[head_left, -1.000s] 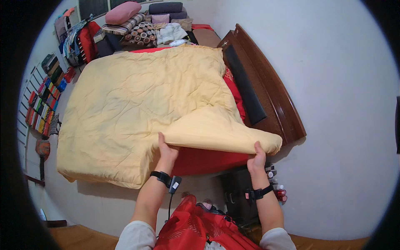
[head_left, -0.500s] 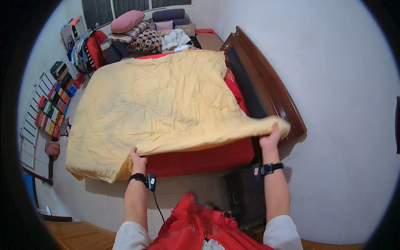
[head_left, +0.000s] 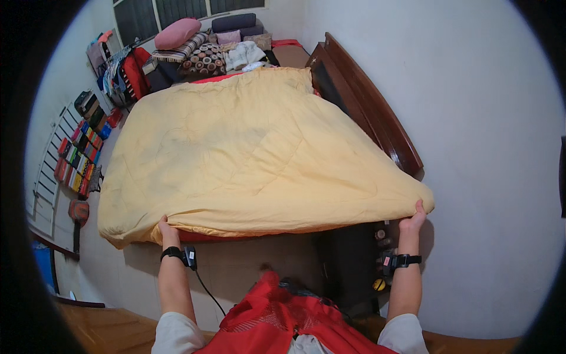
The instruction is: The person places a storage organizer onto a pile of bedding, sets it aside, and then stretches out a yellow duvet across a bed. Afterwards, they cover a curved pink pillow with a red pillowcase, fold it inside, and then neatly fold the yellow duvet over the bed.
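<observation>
A yellow comforter (head_left: 253, 153) is spread over the bed, its near edge pulled taut between my two hands. My left hand (head_left: 168, 229) grips that edge toward the left, thumb on top. At the far right, my right hand (head_left: 413, 219) is closed on the comforter's near right corner, held out past the headboard's near end. Both hands' fingers are mostly hidden under the cloth. Below the comforter a strip of red bedsheet (head_left: 203, 237) shows. Each wrist wears a black strap with a small device, and a cable hangs from the left one.
A brown wooden headboard (head_left: 371, 106) runs along the right by the white wall. A dark cabinet (head_left: 345, 265) stands at the near right. Pillows (head_left: 203, 59) are piled beyond the bed. Clothes (head_left: 121, 76) hang at the far left, above stacked boxes (head_left: 76, 159).
My right hand has pulled the comforter's corner right and nearer, covering red sheet and part of the headboard. My left hand has shifted left and slightly nearer. The cloth is now stretched smoother.
</observation>
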`<action>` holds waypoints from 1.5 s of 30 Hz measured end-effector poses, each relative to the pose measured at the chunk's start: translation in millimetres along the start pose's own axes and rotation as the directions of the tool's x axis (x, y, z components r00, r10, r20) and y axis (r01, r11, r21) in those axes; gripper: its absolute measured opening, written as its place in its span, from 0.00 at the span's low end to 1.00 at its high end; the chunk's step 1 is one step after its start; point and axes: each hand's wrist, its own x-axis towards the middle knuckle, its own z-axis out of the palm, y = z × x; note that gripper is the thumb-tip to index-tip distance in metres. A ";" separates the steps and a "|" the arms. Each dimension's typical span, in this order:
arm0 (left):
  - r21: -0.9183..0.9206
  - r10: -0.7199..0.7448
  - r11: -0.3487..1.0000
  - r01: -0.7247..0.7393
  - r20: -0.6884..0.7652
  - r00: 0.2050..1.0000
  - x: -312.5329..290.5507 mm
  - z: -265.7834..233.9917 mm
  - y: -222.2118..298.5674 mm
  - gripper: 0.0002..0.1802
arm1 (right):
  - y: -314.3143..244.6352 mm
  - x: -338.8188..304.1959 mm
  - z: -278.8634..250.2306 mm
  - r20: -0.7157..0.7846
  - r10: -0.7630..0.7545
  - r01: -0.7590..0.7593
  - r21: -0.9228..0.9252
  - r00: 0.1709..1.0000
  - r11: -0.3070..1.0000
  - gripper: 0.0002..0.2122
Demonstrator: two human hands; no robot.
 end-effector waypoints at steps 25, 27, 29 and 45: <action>0.878 -0.047 0.465 0.111 -0.101 0.994 -85.2 -139.0 -91.3 0.28 | 188.7 4.3 -105.8 0.238 0.130 0.217 -0.963 0.962 0.159 0.20; 0.942 -0.093 0.290 0.170 -0.149 0.984 -82.8 -150.6 -111.2 0.30 | 197.1 2.9 -128.4 0.249 0.240 0.283 -0.952 0.938 -0.117 0.22; 0.998 0.060 -0.055 0.002 0.002 0.998 -68.9 -192.8 -97.5 0.33 | 224.1 -31.4 -125.2 0.174 0.307 0.297 -0.858 0.936 -0.419 0.24; 0.824 -0.293 -0.515 -0.236 0.090 0.952 -154.6 -304.9 -172.1 0.29 | 189.5 -19.9 -273.9 -0.058 0.502 0.491 -0.144 0.863 -0.859 0.15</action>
